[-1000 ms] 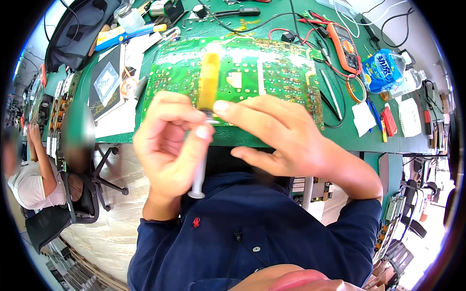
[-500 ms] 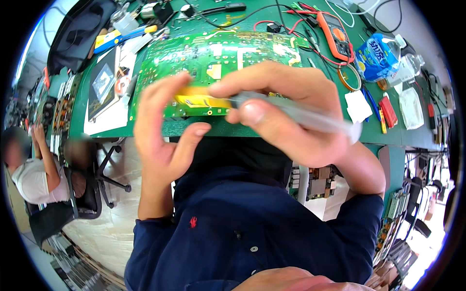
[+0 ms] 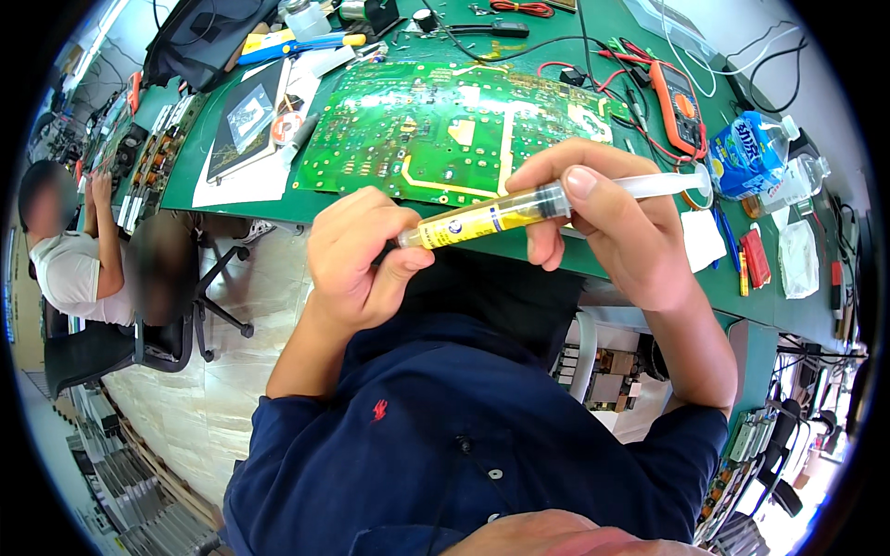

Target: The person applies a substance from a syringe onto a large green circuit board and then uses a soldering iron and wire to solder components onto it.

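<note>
A syringe (image 3: 487, 221) with a yellow label, dark stopper and clear plunger lies level between my hands, in front of the bench edge. My left hand (image 3: 362, 259) pinches its tip end between thumb and fingers, which hide the tip. With thumb and fingers my right hand (image 3: 616, 218) grips the barrel's rear near the stopper. The plunger stands drawn out past this hand to the right. Just beyond the syringe, a large green circuit board (image 3: 380, 134) rests on the bench with solder points facing up.
The green bench (image 3: 311, 206) holds an orange multimeter (image 3: 679, 107) with red and black leads, a blue pouch (image 3: 744, 156), a clear bottle (image 3: 797, 181) and a tape roll. At left lie a black panel (image 3: 243, 125) and white paper. A co-worker (image 3: 79, 236) sits far left.
My left hand has gone from spread fingers to pinching the syringe's tip end. The syringe has turned, its plunger end now raised toward the multimeter. The whole view has shifted slightly.
</note>
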Motion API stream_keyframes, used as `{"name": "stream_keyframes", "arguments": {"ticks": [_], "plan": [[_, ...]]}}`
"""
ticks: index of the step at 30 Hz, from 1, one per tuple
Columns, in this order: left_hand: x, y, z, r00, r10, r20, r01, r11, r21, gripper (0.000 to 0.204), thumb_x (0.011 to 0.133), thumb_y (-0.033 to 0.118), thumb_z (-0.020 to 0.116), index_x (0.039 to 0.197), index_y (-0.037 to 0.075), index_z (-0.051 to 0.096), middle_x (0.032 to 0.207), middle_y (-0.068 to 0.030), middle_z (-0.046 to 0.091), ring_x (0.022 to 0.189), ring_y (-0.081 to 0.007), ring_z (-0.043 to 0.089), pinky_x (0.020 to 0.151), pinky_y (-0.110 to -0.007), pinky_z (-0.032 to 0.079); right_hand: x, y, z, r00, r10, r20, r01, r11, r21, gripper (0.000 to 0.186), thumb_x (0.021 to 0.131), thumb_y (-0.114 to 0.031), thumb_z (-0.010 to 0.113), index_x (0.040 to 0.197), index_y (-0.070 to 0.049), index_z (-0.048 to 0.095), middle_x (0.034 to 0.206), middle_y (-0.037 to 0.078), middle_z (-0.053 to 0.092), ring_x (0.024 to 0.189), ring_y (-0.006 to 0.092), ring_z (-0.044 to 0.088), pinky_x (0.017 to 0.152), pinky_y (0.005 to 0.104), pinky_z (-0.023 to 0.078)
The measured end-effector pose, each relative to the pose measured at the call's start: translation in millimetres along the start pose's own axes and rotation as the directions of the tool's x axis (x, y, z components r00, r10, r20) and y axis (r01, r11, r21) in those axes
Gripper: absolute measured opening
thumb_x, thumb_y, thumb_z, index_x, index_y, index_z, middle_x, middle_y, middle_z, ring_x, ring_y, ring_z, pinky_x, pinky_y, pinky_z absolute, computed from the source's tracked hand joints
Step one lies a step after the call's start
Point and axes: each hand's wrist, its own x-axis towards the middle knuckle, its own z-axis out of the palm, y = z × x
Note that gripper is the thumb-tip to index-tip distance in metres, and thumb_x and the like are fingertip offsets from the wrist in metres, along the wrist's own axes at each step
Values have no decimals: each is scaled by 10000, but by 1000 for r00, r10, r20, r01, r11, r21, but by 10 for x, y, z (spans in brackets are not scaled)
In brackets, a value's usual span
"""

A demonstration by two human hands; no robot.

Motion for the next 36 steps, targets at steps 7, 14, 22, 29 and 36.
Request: {"name": "stream_keyframes", "arguments": {"ticks": [7, 14, 22, 29, 36], "plan": [[-71, -3, -1, 995, -96, -4, 94, 988, -123, 349, 899, 308, 630, 732, 11, 552, 608, -84, 484, 509, -238, 451, 485, -328, 330, 8, 60, 56, 999, -36, 16, 36, 999, -36, 336, 988, -207, 452, 1063, 64, 636, 714, 98, 631, 638, 122, 593, 595, 244, 473], [10, -20, 112, 996, -86, 9, 86, 982, -168, 289, 899, 260, 632, 760, 15, 566, 635, -86, 505, 536, -261, 478, 509, -338, 366, 2, 128, 65, 997, -63, -36, 56, 984, -169, 344, 920, -258, 642, 1065, 54, 658, 711, 46, 626, 647, 69, 566, 573, 194, 436], [2, 96, 214, 978, -208, -4, 196, 925, -324, 347, 952, 278, 565, 739, 8, 520, 611, -90, 469, 521, -260, 463, 499, -334, 356, 3, 109, 14, 994, -108, 6, 105, 951, -290, 309, 870, -192, 691, 1067, 46, 669, 709, 40, 635, 627, 64, 543, 557, 197, 400], [-64, 113, 269, 957, -285, 54, 279, 851, -445, 489, 1006, 404, 437, 736, -4, 449, 632, -31, 400, 530, -104, 339, 479, -270, 246, -15, 117, -15, 994, -103, 22, 105, 943, -316, 305, 859, -184, 703, 1059, 45, 672, 705, 29, 641, 629, 67, 542, 570, 205, 404], [-76, 12, 267, 964, -265, 11, 254, 908, -333, 479, 1007, 419, 421, 806, -7, 506, 663, -62, 486, 536, -133, 442, 483, -278, 316, -2, 189, 45, 992, -128, -6, 119, 935, -333, 343, 871, -224, 706, 1079, 46, 663, 726, 49, 651, 648, 76, 569, 586, 204, 438]]}}
